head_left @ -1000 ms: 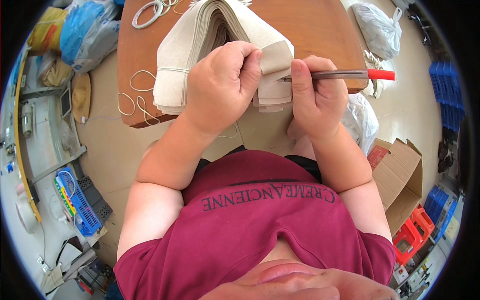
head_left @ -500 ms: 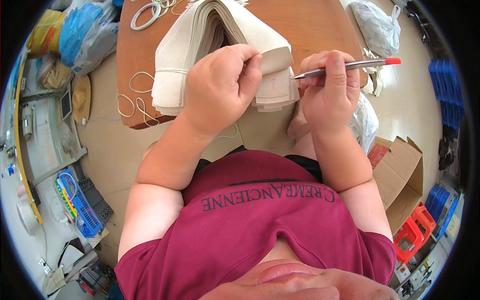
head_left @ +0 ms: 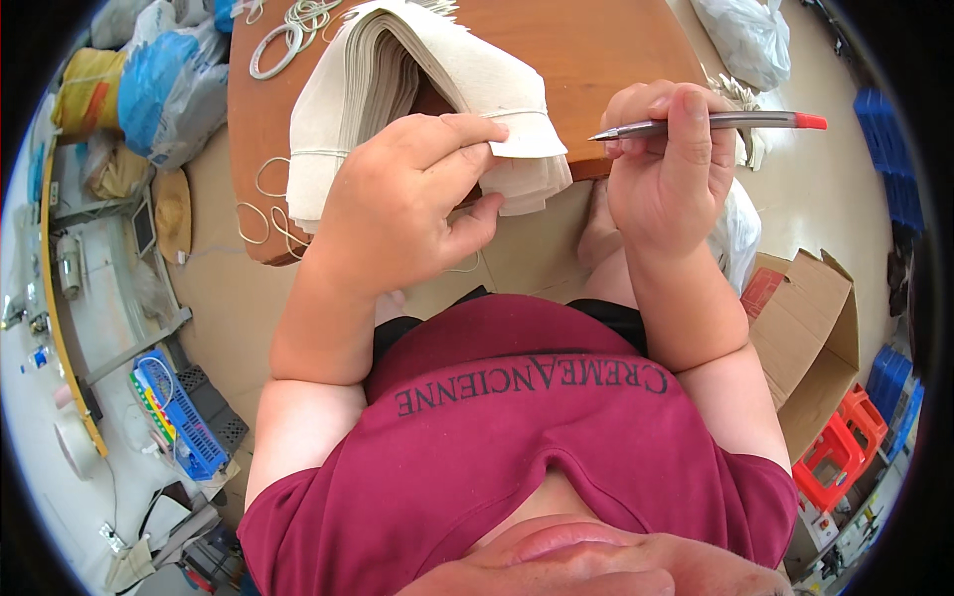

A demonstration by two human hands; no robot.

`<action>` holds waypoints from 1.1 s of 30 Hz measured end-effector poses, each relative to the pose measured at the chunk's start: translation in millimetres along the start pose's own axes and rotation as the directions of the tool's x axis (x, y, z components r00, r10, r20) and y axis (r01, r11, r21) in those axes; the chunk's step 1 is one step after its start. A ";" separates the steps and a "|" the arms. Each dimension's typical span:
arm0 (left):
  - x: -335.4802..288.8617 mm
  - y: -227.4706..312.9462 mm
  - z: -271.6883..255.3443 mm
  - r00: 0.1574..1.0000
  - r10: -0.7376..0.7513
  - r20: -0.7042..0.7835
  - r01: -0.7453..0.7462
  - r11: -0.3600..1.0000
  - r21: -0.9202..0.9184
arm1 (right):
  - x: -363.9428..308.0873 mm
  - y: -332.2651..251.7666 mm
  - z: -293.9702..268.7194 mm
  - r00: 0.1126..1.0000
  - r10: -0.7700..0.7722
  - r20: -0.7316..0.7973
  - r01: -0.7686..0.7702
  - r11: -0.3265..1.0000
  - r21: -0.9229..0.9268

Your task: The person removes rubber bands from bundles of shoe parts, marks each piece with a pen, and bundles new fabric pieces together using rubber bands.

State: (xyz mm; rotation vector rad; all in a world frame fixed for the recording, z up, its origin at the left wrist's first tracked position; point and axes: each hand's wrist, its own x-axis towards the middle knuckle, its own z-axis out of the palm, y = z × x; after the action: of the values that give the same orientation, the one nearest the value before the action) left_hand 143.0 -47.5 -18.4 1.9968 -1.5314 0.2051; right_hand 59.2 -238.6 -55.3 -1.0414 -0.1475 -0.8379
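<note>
A thick stack of cream, felt-like cloth sheets (head_left: 502, 79) is folded over like a tent at the table's near edge, a thin cord tied round each side. My left hand (head_left: 397, 204) is at the stack's right side, fingers at the edge of the top sheet and thumb lower, against the layers. What lies under those fingers is partly hidden. To the right, my right hand (head_left: 666, 179) grips a ballpoint pen (head_left: 760, 120) with a grey barrel and red end. Its tip points left toward the stack, apart from it.
The stack lies on a brown wooden table (head_left: 606, 60). Loose cord loops (head_left: 253, 223) and a white ring (head_left: 273, 52) lie at its left. White plastic bags (head_left: 745, 40) and an open cardboard box (head_left: 810, 328) are on the right, with red stools (head_left: 835, 457) nearer. A blue basket (head_left: 184, 417) is at left.
The raised flap of the top sheet has come down over the marked layer beneath. My left hand's thumb has moved away from its fingers. My right hand with the pen has shifted slightly up and right.
</note>
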 end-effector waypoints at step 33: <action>2.1 -14.3 24.0 0.937 -0.184 -0.295 0.142 0.977 -0.158 | -18.5 10.3 17.4 0.962 -0.014 0.272 0.203 0.701 -0.684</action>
State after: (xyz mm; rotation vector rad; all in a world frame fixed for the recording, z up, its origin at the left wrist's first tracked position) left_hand 151.2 -60.2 -42.0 1.8720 -1.1462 0.3207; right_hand 58.1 -212.2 -62.3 -1.8958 -0.0960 -0.8895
